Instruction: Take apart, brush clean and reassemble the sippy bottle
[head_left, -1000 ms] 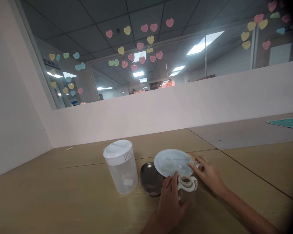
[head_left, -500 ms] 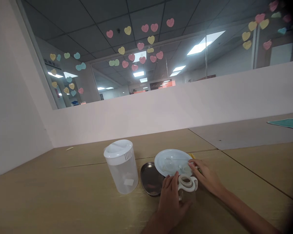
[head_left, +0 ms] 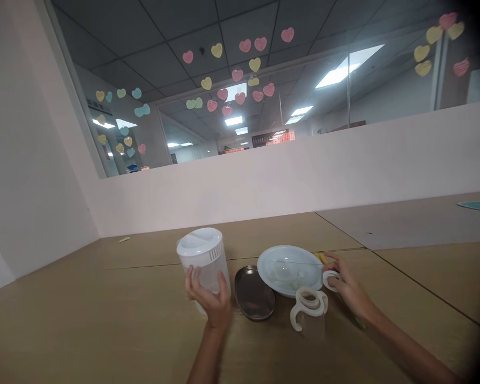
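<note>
The left hand [head_left: 210, 301] is spread, its fingers curved over the near side of a tall, frosted plastic pitcher with a white lid [head_left: 202, 246], which stands upright at the left of the group. Whether the fingers press on it, I cannot tell. The right hand [head_left: 349, 282] pinches a small round white plastic ring [head_left: 325, 278] at the right edge of a pale blue oval plate [head_left: 264, 264].

Between the 2 hands, a dark oval metal tray [head_left: 255, 296] lies just right of the pitcher, and the plate sits at its far right, with clear pieces in it too faint to name. Nearest the person stands a clear jar with a white hooked collar [head_left: 300, 305], untouched by either hand. A yellow object [head_left: 320, 257], partly hidden, lies beyond the right hand.

For good handling, the left thumb and fingers should bear on opposite sides of the pitcher, below the lid, so that the smooth wall does not slip and the lid is not pushed askew. The right pinch is best kept light and on the ring's rim, with the wrist raised enough to avoid knocking the jar or the plate's edge.
</note>
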{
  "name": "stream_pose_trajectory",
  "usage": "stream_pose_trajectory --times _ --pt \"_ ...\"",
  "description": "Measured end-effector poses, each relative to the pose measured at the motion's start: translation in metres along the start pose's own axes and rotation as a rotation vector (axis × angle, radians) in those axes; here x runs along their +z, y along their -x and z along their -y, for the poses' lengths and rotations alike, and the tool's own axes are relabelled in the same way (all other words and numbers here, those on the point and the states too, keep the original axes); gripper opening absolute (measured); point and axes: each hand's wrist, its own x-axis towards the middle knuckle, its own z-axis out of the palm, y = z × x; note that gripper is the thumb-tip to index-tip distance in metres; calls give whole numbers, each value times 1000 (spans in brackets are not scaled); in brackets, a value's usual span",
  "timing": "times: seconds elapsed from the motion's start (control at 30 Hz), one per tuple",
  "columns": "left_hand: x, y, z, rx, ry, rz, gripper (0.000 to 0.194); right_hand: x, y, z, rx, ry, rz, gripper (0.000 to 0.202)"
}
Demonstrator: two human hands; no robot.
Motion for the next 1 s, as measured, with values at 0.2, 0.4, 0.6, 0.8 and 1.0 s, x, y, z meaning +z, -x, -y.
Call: stream_pose_trajectory --times 0.2,0.4,0.6,0.8,1.0 --pt "3 0 28 -280 -13 80 87 6 0 10 124 126 21 55" --pt "9 3 20 -467 -158 195 105 10 -2 1 43 260 100 41" --pt "10 0 21 -498 -140 282 101 13 0 -9 -52 381 132 40" --pt "8 5 19 -149 -229 245 98 10 4 5 -81 392 169 42" --pt "8 12 18 250 -197 278 78 4 13 14 -111 245 88 39"
